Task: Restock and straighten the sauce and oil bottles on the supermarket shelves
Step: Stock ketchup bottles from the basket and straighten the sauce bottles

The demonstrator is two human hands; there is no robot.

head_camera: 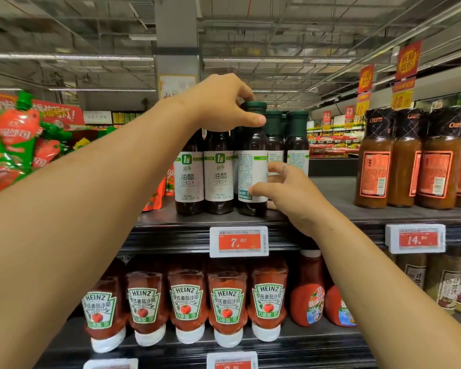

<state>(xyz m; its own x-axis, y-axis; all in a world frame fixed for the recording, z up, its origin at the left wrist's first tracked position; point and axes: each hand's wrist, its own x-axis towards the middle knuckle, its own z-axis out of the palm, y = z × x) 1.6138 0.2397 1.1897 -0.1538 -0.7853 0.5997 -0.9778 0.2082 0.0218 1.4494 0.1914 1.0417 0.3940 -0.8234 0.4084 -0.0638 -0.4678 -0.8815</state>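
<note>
1. On the top shelf (330,190), seen from the head camera, stood the dark bottle (252,161) that both hands held; it was upright at the front edge, with a dark green cap, near-black liquid in the shoulder and a white label turned so that its small-print back faced outward.
2. At the cap, the left hand (224,102) gripped from above, thumb curled across the front of the neck and fingers curled behind the cap.
3. Lower down, the right hand (290,193) pinched the body at the label's right edge, thumb on the front near the label's foot and fingers bent round the far side; a thin ring showed on one finger.
4. Just left of the gripped bottle stood two matching bottles (204,177), touching side by side, their front labels with a green logo facing forward.
5. Behind and to the right of the grip stood more green-capped bottles (297,145) of the same kind, partly hidden.
6. Well to the right of the hands, on the same shelf, stood brown sauce bottles (405,166) with black wraps and orange labels.
7. Directly below the grip, an orange price tag (238,241) reading 7.60 hung on the shelf edge.
8. Under that, a row of inverted Heinz ketchup bottles (186,307) stood on white caps.
</note>
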